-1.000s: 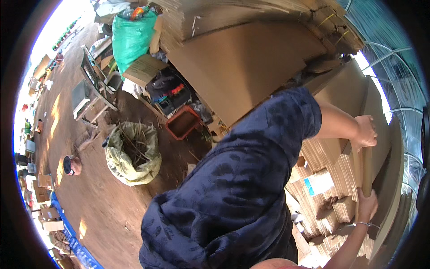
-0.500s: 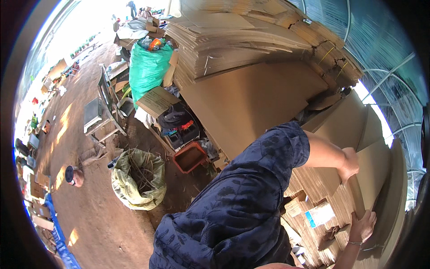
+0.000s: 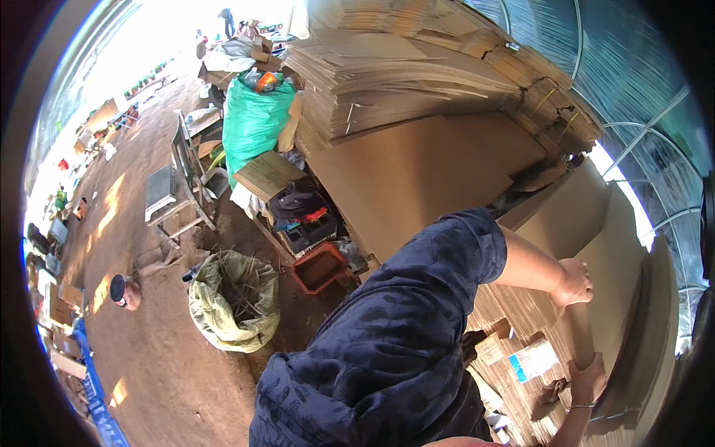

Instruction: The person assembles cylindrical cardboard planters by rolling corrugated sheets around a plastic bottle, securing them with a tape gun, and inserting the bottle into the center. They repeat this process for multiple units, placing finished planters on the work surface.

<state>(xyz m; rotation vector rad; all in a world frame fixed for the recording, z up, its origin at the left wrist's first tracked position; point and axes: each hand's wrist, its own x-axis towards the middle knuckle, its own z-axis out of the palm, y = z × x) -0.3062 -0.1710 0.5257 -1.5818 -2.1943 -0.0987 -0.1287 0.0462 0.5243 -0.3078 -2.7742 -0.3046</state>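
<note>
My left hand (image 3: 573,282) is closed, its fingers curled at the upper end of a narrow folded strip on a flattened cardboard sheet (image 3: 617,279). Lower down, my right hand (image 3: 588,381), with a thin band at the wrist, grips the other end of that strip between thumb and fingers. Part of each hand's grip is hidden behind the fingers. The sheet leans among upright cardboard sheets (image 3: 657,320) on the right. Beside my hands lies a stack of flattened cardboard (image 3: 514,305) with a white and blue label (image 3: 533,360) on it.
Tall cardboard piles (image 3: 395,74) rise at the back, with a broad sheet (image 3: 424,179) slanting below them. To the left are a green sack (image 3: 255,123), a reddish planter (image 3: 320,268), a woven sack of twigs (image 3: 234,302) and a chair (image 3: 175,186). A plastic-covered frame wall (image 3: 633,89) curves along the right.
Both hands have shifted slightly left along with the cardboard strip. My left fingers have curled further, and the view has moved a little.
</note>
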